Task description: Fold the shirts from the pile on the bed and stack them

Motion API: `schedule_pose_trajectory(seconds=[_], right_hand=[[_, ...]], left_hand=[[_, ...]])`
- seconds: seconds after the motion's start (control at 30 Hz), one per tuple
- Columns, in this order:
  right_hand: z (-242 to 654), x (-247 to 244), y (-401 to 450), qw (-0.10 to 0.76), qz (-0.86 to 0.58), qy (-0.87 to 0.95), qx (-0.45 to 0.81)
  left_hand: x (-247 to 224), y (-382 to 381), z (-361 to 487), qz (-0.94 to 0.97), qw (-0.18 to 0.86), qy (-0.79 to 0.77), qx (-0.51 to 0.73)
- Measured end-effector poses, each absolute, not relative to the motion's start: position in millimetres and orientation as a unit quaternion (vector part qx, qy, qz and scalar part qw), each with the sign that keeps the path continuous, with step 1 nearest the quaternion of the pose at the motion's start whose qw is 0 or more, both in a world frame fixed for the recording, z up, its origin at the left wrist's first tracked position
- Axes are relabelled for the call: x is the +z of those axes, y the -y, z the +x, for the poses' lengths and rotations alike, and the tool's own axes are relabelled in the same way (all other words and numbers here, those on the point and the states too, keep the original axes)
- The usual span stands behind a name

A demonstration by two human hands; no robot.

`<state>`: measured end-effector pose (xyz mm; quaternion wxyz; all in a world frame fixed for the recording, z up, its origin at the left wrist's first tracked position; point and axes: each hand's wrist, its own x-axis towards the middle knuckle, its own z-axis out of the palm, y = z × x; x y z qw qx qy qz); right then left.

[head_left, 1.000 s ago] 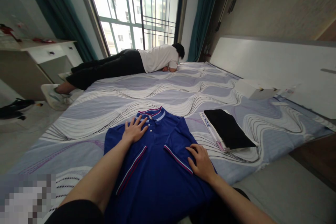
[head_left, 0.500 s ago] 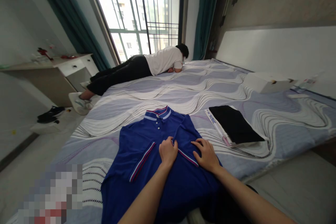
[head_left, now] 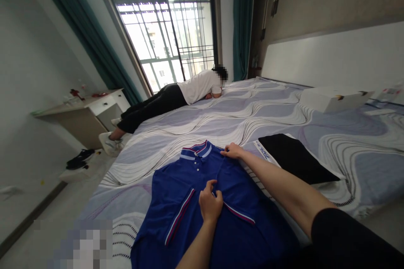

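Note:
A blue polo shirt (head_left: 202, 176) lies front up on the bed, its sleeves folded in over the chest. The collar, with white and red stripes, points away from me, and white buttons show below it. My right hand (head_left: 232, 151) is at the shirt's shoulder beside the collar, thumb and fingers closed on the fabric edge. Over the chest, between the two striped cuffs, my left hand (head_left: 211, 202) rests with curled fingers held apart and no cloth visibly gripped. The shirt's hem runs out of view at the bottom.
Folded black cloth (head_left: 298, 157) lies on papers or packaging to the right. A white box (head_left: 336, 100) sits farther back on the patterned bed (head_left: 252, 111). Across the far side lies a person (head_left: 198, 86) in a white top. A desk (head_left: 85, 111) stands at left.
My right hand has moved from the sleeve cuff up to the shirt's shoulder near the collar. My left hand stays over the chest, its fingers loosened from the cloth. The view has shifted.

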<state>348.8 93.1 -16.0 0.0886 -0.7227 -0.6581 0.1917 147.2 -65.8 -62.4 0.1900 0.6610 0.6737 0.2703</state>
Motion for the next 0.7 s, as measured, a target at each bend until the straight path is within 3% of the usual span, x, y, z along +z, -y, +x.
schedule_pose_trajectory(seconds=[0.27,0.47,0.53,0.7], right_hand=[[347.3,-23.4,-108.9,0.114,-0.784,0.589,0.160],[308.6,-21.2,-44.7,0.193,-0.765,0.614,0.031],[292.9,-35.6,-6.7,0.205,-0.706,0.677,-0.014],[277.2,-72.9,57.1,0.134,-0.671,0.728,0.043]], left_hand=[[-64.6,64.7,151.2,0.657,0.175,-0.674,0.288],[-63.6,62.4,151.8,0.656,0.175,-0.673,0.294],[-64.2,63.0,150.9,0.636,0.197,-0.668,0.333],[-67.3,62.5,151.5,0.555,0.276,-0.616,0.486]])
